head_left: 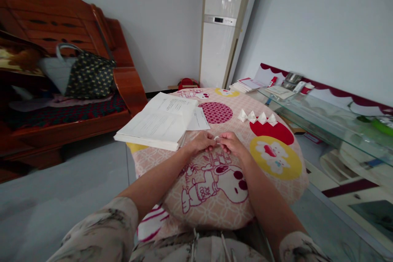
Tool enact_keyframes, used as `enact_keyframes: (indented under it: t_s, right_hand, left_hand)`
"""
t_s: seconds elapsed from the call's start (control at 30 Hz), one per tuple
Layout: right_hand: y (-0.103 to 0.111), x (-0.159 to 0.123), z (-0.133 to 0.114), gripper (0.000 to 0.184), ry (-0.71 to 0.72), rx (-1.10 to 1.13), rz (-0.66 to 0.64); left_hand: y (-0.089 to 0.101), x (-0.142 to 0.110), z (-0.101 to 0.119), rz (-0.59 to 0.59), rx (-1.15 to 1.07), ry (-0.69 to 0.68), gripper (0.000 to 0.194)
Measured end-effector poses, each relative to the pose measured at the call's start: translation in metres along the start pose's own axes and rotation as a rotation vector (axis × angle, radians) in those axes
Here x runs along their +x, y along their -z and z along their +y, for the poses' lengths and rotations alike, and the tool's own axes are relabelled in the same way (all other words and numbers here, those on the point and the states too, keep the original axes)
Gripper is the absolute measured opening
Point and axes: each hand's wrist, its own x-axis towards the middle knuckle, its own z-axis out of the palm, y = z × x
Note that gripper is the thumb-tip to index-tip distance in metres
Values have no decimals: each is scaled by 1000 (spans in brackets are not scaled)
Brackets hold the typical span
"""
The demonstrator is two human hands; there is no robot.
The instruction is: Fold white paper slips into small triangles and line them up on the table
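My left hand point(201, 142) and my right hand point(231, 143) meet over the middle of a round table with a pink cartoon-print cloth point(215, 196). Both pinch a small white folded piece of paper point(216, 138) between their fingertips, just above the cloth. Beyond the hands, a short row of several white folded paper shapes point(257, 117) stands on the cloth. To the left lies an open book point(159, 120) with a loose sheet point(199, 119) beside it.
A wooden bench point(76, 90) with a dotted bag point(89, 74) stands at the left. A tall white air conditioner point(219, 28) is at the back. A glass-topped table point(322, 118) with papers and small items runs along the right.
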Motion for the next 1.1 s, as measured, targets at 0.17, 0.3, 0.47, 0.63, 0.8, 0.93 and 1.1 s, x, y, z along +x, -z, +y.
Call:
enact_keyframes:
  t_s: [0.17, 0.3, 0.47, 0.63, 0.8, 0.93, 1.1]
  right_hand:
    - [3, -1, 1, 32, -14, 74, -66]
    - [4, -3, -1, 30, -28, 69, -59]
    - [3, -6, -6, 31, -26, 94, -21]
    - [5, -7, -5, 33, -33, 174, -1]
    - [5, -7, -4, 33, -17, 199, 14]
    - [1, -7, -7, 33, -4, 134, -2]
    - [3, -8, -7, 31, 30, 124, -54]
  left_hand:
    - [5, -3, 3, -93, -54, 7, 14]
    - [8, -4, 6, -116, -77, 52, 13]
    - [11, -2, 4, -160, -93, 37, 16]
    - [16, -3, 0, -237, -136, -35, 22]
    - [14, -4, 0, -255, -168, -39, 26]
    - [9, -3, 3, -218, -147, -31, 23]
    - [7, -1, 2, -81, -182, -44, 16]
